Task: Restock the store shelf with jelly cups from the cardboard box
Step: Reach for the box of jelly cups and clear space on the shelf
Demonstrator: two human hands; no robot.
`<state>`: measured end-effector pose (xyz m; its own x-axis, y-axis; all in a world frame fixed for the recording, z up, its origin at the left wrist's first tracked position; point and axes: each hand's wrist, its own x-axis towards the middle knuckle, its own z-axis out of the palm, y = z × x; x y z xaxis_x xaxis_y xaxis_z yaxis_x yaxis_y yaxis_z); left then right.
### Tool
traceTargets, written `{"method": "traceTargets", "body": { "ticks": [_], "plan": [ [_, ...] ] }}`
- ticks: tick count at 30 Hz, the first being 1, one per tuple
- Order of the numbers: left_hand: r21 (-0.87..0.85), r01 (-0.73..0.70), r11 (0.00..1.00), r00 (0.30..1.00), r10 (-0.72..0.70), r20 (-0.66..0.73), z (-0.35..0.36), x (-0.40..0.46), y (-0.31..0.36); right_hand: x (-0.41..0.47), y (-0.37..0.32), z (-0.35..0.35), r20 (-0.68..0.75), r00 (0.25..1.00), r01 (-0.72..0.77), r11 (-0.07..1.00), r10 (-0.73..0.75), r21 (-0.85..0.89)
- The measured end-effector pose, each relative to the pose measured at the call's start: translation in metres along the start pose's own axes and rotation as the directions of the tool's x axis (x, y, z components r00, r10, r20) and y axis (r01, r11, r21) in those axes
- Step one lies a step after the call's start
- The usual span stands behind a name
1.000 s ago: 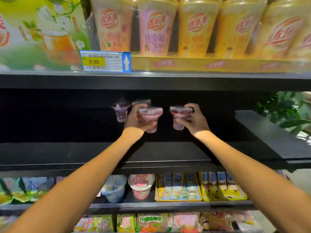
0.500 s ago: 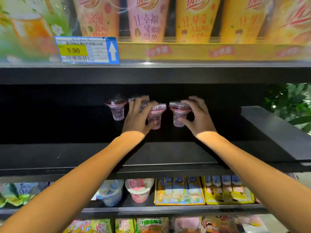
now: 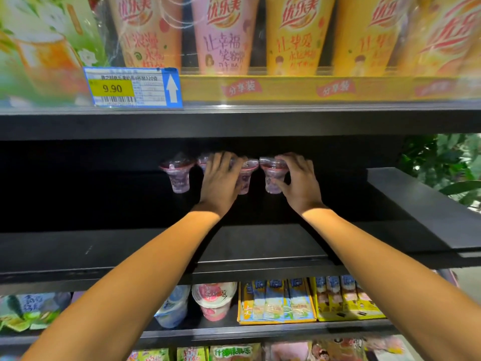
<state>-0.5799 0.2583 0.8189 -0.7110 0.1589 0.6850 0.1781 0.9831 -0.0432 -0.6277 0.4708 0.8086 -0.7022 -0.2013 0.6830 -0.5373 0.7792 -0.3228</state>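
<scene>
Black store shelf (image 3: 260, 246) under the 9.90 price tag (image 3: 132, 87), dim inside | jelly cups (image 3: 179, 175): clear, purple filling, red-rimmed lids, rowed at shelf's back | our left hand (image 3: 221, 181) rests fingers over one cup, right hand (image 3: 299, 181) grips another.

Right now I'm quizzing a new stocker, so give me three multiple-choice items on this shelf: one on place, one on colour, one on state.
1. Where do the jelly cups stand?
A. front edge
B. far back of the dark shelf
C. bottom shelf

2. What colour are the cup lids' rims?
A. red
B. green
C. blue

3. What is the right hand doing?
A. hanging idle
B. gripping a cup
C. holding the price tag

Answers:
1 B, the jelly cups sit deep on the dark shelf.
2 A, red edges show.
3 B, the right hand curls round the rightmost cup.
</scene>
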Motion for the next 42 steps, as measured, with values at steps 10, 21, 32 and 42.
{"method": "traceTargets", "body": {
  "ticks": [10,21,32,42],
  "plan": [
    [0.065,-0.083,0.994,0.974,0.067,0.217,-0.018,-0.031,-0.004,-0.037,-0.017,-0.027,0.146,0.985,0.109,0.984,-0.089,-0.138],
    [-0.062,-0.153,0.986,0.95,0.164,0.267,-0.147,-0.138,-0.05,-0.133,-0.151,-0.1,0.255,0.966,-0.031,0.996,0.052,-0.085],
    [-0.205,-0.141,0.969,0.905,0.21,0.37,-0.199,-0.361,-0.091,-0.333,-0.252,-0.067,0.389,0.918,0.055,0.997,-0.072,0.054],
    [-0.144,0.201,0.969,0.55,0.01,0.835,-0.188,-0.601,-0.061,-0.533,-0.256,0.002,0.817,0.567,-0.185,0.983,0.103,0.004]
  ]
}}
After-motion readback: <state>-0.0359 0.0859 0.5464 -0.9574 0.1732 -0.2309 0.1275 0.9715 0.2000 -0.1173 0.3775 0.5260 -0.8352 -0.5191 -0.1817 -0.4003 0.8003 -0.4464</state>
